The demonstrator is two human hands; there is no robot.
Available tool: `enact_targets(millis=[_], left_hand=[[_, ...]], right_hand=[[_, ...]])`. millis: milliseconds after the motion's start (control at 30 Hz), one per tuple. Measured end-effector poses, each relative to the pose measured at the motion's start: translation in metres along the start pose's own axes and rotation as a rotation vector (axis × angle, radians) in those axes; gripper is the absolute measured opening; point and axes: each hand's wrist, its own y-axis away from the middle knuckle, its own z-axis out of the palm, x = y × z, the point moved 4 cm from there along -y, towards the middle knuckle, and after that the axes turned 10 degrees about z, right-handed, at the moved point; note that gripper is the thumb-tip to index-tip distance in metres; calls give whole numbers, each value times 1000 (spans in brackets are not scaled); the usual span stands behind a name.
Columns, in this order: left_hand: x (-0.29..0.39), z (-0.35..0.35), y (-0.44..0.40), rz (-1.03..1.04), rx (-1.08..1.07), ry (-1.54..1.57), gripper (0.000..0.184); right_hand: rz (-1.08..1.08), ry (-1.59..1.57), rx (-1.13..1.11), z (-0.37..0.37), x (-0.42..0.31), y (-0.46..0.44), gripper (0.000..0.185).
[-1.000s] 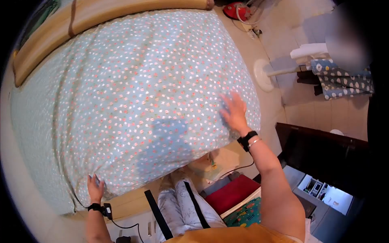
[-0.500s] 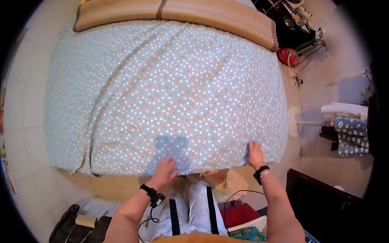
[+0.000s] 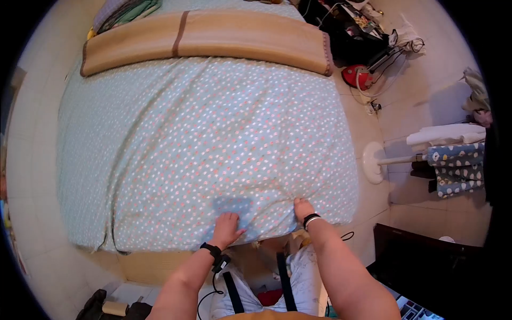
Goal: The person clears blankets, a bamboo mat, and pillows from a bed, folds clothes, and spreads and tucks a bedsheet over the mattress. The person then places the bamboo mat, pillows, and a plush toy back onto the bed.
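Observation:
A pale blue-green bed sheet with small white and coral flowers covers the bed, with long creases on its left side. Near its front edge my left hand lies on the cloth, thumb apart from the fingers. My right hand has its fingers closed on the sheet farther right, and wrinkles run out from its fingertips. Across the far part of the bed lies a tan woven mat, folded or rolled, with a brown band and border.
To the right of the bed stand a white round base with a pole, hanging clothes and a red appliance with cables. A dark flat screen is at the lower right. Dark bags lie lower left.
My right hand has moved left along the front edge, and the sheet is now bunched at its fingers. My left hand stays by the edge. The view has shifted, showing more of the bed's far end.

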Motion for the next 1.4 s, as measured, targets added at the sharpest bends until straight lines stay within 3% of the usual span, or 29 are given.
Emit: enact_targets(millis=[67,100,167,200,267,367,400,433,500,567,633,667,700,733,800,833,867,900,933,967,1000,1033,1067,1100,1167,1200,1267,1333,1400], left_hand=[[34,-6,-31,35,79,-38,65],[47,-2,-51,47,84,-40,65],[78,6,-98,108,94,-190,88],[92,4,-118,118,104,-200,88],[119,18,-162,-153,-263,-121,100],[121,36,-187,-322,-352,-151,101],[120,38,-188,-362,-391,-177,99],[125,39,-189,-394,-421,-195,100],[118,46,-204,-429,-431,-233,100],[119,57,-200,-457,-446,-226,99],[129,49,-200,-545,-382,-171,101],[132,62,-197,-558,-377,-156,101],[133,74,-195,-569,-201,-113,100],[135,86,-189,-582,-27,-73,100],[158,115,-184,-610,97,6,101],[175,127,-184,-627,247,20,98],[191,139,-182,-641,399,30,96],[205,156,-179,-659,407,30,96],[218,170,-172,-691,567,75,89],[229,186,-162,-721,727,120,83],[238,211,-157,-737,741,124,83],[245,236,-144,-876,989,92,72],[250,263,-133,-1020,1240,57,62],[250,288,-132,-1057,1260,70,62],[253,367,-140,-1281,1258,1301,55],[266,374,-143,-1292,1285,1324,55],[302,373,-176,-911,1205,1930,67],[314,394,-193,-960,1194,2075,74],[329,387,-217,-599,1344,2503,69]], right_hand=[[-22,-63,27,3,2,0,18],[-38,-110,61,7,4,0,17],[-126,-179,82,7,11,-2,16],[-156,-172,53,17,9,-7,20],[-335,-282,100,8,14,-6,20],[-687,-461,81,7,32,-3,20],[-508,-613,-208,-24,42,3,20],[-770,-520,-192,-8,48,-1,19],[-825,-617,-311,-65,95,-5,26],[-640,-935,-15,-96,158,-39,31],[-384,-760,325,-123,227,-76,34],[-244,-740,311,-123,256,-97,38],[-106,-717,296,-113,281,-120,43],[-122,-709,280,-86,297,-146,43],[48,-1127,-13,-18,323,-197,58],[34,-1118,-28,-28,325,-193,58],[170,-1399,-396,-37,324,-179,64],[321,-1647,-784,-44,317,-166,71],[309,-1636,-795,-44,318,-165,71],[346,-1409,-847,-35,322,-159,71],[356,-1278,-865,-30,325,-152,71],[361,-1147,-886,-26,327,-145,72],[495,-1116,-951,-19,332,-134,75],[633,-1073,-1010,-11,339,-123,79],[507,-1104,-1099,16,353,-126,82],[391,-1182,-1190,28,359,-127,85],[391,-1196,-1117,40,376,-128,85],[616,-1135,-1126,58,395,-131,55],[600,-1154,-1162,64,395,-133,48]])
